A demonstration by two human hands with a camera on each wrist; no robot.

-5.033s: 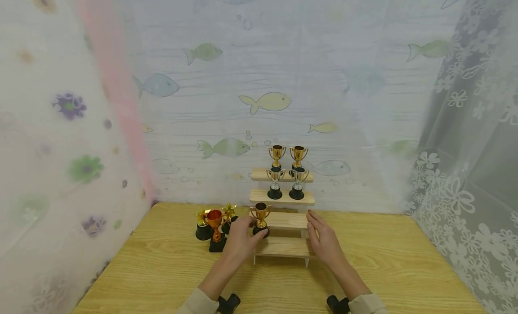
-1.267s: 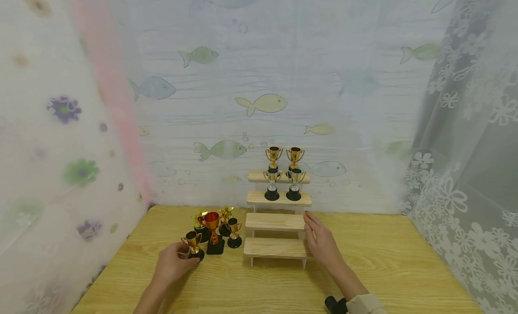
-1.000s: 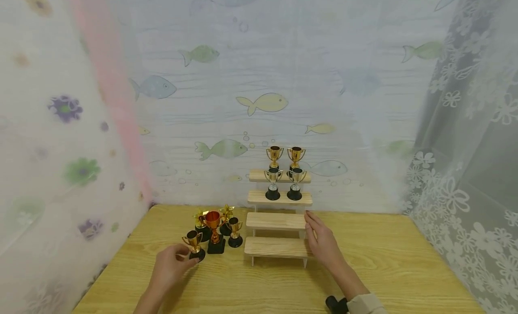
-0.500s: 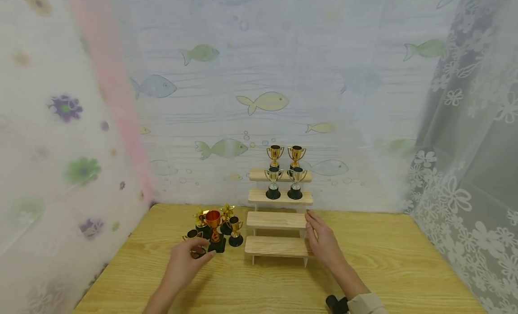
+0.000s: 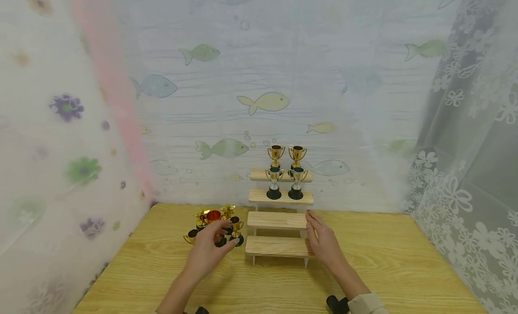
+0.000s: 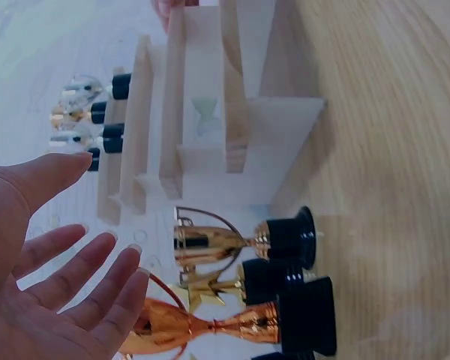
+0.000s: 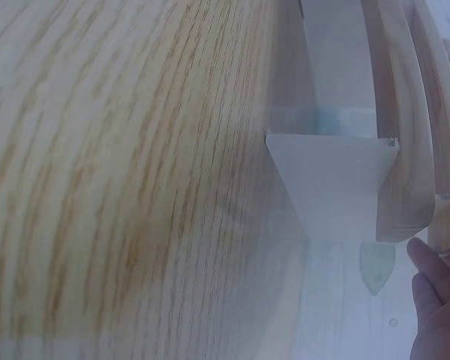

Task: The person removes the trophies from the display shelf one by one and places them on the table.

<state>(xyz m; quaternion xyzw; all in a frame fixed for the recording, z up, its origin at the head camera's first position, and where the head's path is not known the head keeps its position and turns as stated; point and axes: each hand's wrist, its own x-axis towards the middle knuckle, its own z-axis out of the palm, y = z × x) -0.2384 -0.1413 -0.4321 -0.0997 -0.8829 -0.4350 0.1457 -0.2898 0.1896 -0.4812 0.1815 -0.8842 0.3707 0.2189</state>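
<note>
My left hand (image 5: 206,253) is over the table, thumb and fingers spread with nothing between them. Its fingertips are close to a small gold trophy cup (image 5: 234,222) on a black base. In the left wrist view, the gap between thumb and fingers faces that gold trophy cup (image 6: 210,245). Partly hidden behind the hand are an orange trophy cup (image 5: 213,216) and another gold trophy cup (image 5: 190,236). My right hand (image 5: 323,242) rests against the right end of a stepped wooden display stand (image 5: 279,246), fingers extended; the right wrist view shows its fingertips (image 7: 427,262) by the step edges.
Two gold trophy cups (image 5: 276,153) stand on the top step, two silver trophy cups (image 5: 274,174) on the step below. Gold star trophies (image 5: 228,210) stand behind the orange cup. A patterned curtain (image 5: 259,80) hangs behind the table (image 5: 384,260).
Five seconds ago my left hand held a gold cup by the stand. Later it gripped one at the table's left, let go, and moved right. My right hand stayed at the stand.
</note>
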